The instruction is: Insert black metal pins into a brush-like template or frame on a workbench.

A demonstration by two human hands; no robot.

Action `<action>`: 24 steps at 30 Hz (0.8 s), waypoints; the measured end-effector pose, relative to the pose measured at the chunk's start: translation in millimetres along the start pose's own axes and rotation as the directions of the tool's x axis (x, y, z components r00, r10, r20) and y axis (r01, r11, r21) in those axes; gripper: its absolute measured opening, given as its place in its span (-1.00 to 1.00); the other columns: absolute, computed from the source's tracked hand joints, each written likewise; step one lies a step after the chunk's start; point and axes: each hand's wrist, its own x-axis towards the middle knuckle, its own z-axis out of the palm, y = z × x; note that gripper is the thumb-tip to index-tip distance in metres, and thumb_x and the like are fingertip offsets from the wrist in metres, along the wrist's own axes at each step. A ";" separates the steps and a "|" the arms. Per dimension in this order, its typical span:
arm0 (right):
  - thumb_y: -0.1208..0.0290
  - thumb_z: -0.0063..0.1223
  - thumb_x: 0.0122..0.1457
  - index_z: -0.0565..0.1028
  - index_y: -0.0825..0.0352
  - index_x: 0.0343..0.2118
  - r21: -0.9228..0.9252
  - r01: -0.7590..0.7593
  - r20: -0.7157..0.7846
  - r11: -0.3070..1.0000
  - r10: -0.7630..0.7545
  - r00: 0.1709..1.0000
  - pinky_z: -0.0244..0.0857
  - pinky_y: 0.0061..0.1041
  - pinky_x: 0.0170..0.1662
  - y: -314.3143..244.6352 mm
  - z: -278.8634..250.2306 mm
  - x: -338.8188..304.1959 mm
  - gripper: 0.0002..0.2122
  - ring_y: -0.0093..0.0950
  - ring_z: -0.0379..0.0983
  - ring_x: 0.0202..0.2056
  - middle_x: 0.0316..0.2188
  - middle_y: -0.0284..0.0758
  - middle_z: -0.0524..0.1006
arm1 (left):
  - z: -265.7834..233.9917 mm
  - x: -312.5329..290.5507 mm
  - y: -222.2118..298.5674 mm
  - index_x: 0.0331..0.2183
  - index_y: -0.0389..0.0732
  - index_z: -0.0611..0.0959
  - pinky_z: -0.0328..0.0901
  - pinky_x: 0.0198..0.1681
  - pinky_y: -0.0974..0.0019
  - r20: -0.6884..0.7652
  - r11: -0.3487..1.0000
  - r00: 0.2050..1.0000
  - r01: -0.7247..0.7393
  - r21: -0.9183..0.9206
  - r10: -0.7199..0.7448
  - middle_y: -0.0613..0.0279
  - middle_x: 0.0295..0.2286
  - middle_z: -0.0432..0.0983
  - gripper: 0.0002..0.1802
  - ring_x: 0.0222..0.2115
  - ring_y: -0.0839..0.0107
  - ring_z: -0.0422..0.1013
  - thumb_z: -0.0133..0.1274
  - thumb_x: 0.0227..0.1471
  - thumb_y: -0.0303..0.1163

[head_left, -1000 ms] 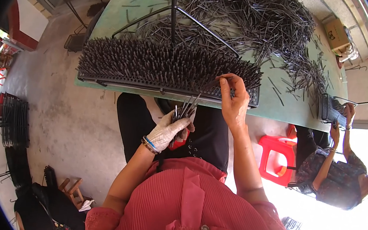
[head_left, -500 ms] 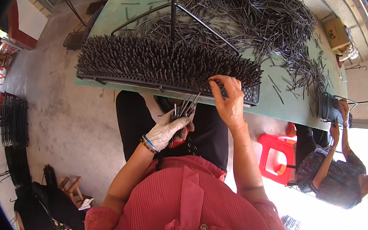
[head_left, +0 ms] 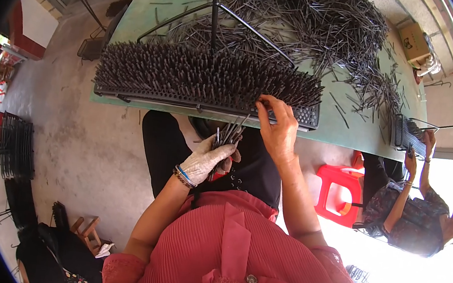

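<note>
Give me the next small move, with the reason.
The bare right hand should probably fill one hole in the long black perforated rack: it is at the front edge, holes there show empty, and the white-gloved left hand holds thin dark strips.

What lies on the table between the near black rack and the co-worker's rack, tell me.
In the head view, green tabletop with loose dark sticks lies between the near black rack and the co-worker's rack.

Partly hidden
Cannot make out contents of right hand (head_left: 279, 129), middles of sticks (head_left: 229, 133) inside left hand (head_left: 206, 160), rod (head_left: 214, 16) past top edge.
</note>
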 end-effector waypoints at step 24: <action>0.55 0.14 0.06 0.52 0.36 -0.35 -0.063 0.054 0.135 0.997 -0.045 0.990 0.32 -0.31 -0.33 -13.5 -7.6 21.3 -0.91 -0.22 0.44 -0.44 -0.43 -0.24 0.51 | -0.5 6.5 -4.4 -0.05 -0.24 0.44 0.21 -0.62 0.52 0.036 1.000 0.999 -0.002 -0.021 0.003 0.21 -0.46 0.54 -0.63 -0.66 0.59 0.35 0.03 0.16 -0.28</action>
